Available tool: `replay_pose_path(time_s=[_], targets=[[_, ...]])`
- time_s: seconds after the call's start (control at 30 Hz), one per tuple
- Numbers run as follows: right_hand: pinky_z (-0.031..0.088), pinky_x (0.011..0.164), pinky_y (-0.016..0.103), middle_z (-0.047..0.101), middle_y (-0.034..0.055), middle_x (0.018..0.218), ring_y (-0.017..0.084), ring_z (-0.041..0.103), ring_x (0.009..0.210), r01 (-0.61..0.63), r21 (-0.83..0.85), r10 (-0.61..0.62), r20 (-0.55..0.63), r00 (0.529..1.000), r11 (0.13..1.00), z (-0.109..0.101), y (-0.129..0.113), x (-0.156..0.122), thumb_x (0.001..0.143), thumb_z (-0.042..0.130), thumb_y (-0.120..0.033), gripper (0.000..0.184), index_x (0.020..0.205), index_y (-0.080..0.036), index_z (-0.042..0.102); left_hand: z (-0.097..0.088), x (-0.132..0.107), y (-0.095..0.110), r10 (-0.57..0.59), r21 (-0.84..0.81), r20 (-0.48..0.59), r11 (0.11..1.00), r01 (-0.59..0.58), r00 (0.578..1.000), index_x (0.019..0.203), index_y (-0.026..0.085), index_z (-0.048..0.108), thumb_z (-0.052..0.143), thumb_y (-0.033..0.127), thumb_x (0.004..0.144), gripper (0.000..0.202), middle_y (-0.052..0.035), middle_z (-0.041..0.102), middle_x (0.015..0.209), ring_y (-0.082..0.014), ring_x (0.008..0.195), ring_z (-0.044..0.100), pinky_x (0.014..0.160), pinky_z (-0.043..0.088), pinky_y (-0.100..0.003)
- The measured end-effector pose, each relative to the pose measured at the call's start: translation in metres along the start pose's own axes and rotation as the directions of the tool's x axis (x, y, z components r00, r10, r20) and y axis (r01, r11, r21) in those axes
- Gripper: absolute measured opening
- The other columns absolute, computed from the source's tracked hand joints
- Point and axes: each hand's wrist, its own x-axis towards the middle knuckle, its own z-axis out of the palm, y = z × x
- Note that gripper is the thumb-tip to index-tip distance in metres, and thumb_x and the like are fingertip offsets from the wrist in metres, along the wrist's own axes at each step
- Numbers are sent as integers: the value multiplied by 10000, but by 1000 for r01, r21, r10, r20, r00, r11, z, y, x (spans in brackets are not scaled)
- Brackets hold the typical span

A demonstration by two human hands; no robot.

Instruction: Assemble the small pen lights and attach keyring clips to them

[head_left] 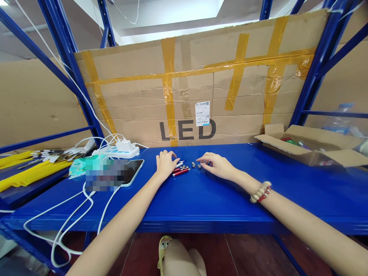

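My left hand [166,164] rests on the blue shelf [201,195], fingers curled over the end of a small white-and-red pen-like tube [180,171]. A second red tube lies against it. My right hand [216,164] lies palm down just to the right, its fingertips pinched on one of several small silver button cells [195,165] scattered between the two hands. A bead bracelet [260,192] sits on my right wrist.
A phone [132,172] and a white power strip [120,150] with cables lie at the left. Yellow strips [28,172] sit far left. An open cardboard box [310,147] stands at the right. A taped cardboard sheet marked LED [201,92] backs the shelf.
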Motion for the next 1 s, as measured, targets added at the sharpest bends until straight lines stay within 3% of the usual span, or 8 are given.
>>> replay_pose_path(time_s=[0.17, 0.33, 0.5, 0.7, 0.83, 1.0], targets=[[384, 905, 414, 544, 83, 1145, 216, 476, 1063, 160, 10, -160, 65, 985, 987, 4, -1, -1, 871, 438, -310, 330, 1157, -245, 588, -5, -4, 4, 32, 17, 41, 999, -33, 999, 780, 211, 692, 568, 480, 750, 298, -106, 569, 936, -282, 991, 475, 878, 341, -438], [313, 947, 512, 444, 81, 1284, 267, 380, 1167, 131, -11, -126, 205, 971, 991, 3, -10, -5, 884, 410, -382, 380, 1244, -330, 520, -1, -6, 6, 51, 6, 60, 999, -52, 997, 757, 211, 708, 569, 441, 756, 269, -109, 584, 907, -289, 976, 480, 869, 344, -438], [260, 984, 534, 413, 77, 1297, 266, 335, 1200, 101, -19, -91, 277, 957, 995, 3, -15, -6, 902, 355, -420, 404, 1285, -361, 468, -1, -3, 7, 57, -66, -7, 996, -57, 998, 807, 189, 677, 521, 379, 812, 246, -94, 605, 930, -274, 981, 483, 867, 340, -422], [297, 964, 513, 434, 92, 1278, 274, 347, 1186, 108, -37, -97, 220, 971, 993, 4, -11, -4, 876, 403, -458, 389, 1192, -306, 572, 2, 0, 7, 61, -225, -127, 970, -89, 990, 885, 181, 576, 439, 301, 879, 183, -53, 603, 950, -209, 959, 497, 865, 339, -360], [328, 936, 491, 465, 88, 1238, 264, 386, 1143, 121, -37, -113, 166, 980, 992, 3, -9, -4, 867, 433, -439, 331, 1076, -285, 639, 10, 0, 8, -8, -356, -143, 934, -44, 990, 896, 170, 524, 404, 286, 898, 167, -61, 596, 999, -200, 973, 499, 861, 349, -339], [325, 944, 481, 468, 91, 1233, 263, 386, 1140, 110, -22, -105, 175, 979, 994, 2, -8, -4, 865, 424, -458, 376, 1146, -283, 603, 18, 0, 11, -72, -455, -147, 891, -2, 987, 895, 168, 492, 365, 284, 911, 173, -74, 595, 991, -211, 966, 506, 855, 356, -350]])
